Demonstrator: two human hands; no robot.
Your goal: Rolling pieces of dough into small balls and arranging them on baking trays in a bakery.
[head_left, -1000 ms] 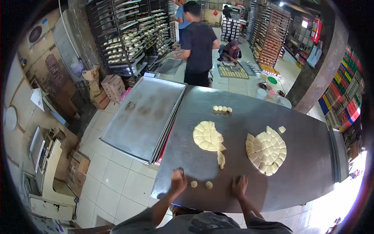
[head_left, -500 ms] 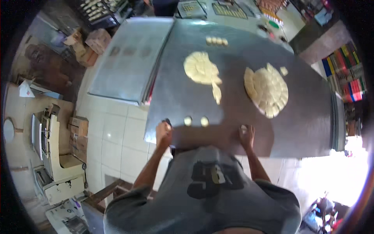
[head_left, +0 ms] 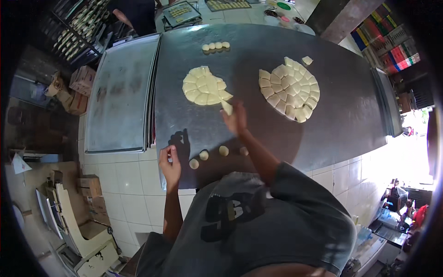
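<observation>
My right hand [head_left: 236, 120] reaches forward, its fingertips closed on a pale dough piece [head_left: 226, 107] at the near tip of the left dough cluster [head_left: 203, 87]. This cluster is cut into chunks lying close together. Over the table's near left corner, my left hand [head_left: 170, 165] is raised, with thumb and fingers apart and nothing visible in it. Just right of it, several small round dough balls [head_left: 224, 150] form a loose row along the near edge; the rightmost is partly behind my right forearm. A larger cut dough cluster [head_left: 290, 90] lies to the right.
The dark metal table [head_left: 341, 115] carries a short row of dough balls [head_left: 216, 46] at its far side and a lone dough piece [head_left: 307, 60]. Stacked metal trays [head_left: 120, 92] adjoin its left edge. Beyond stand a person [head_left: 136, 16] and a loaded rack [head_left: 83, 30].
My right hand has gone from the near edge forward to the left cluster's tip. My left hand has lifted and opened. More dough balls now show in the near row. The view has shifted.
</observation>
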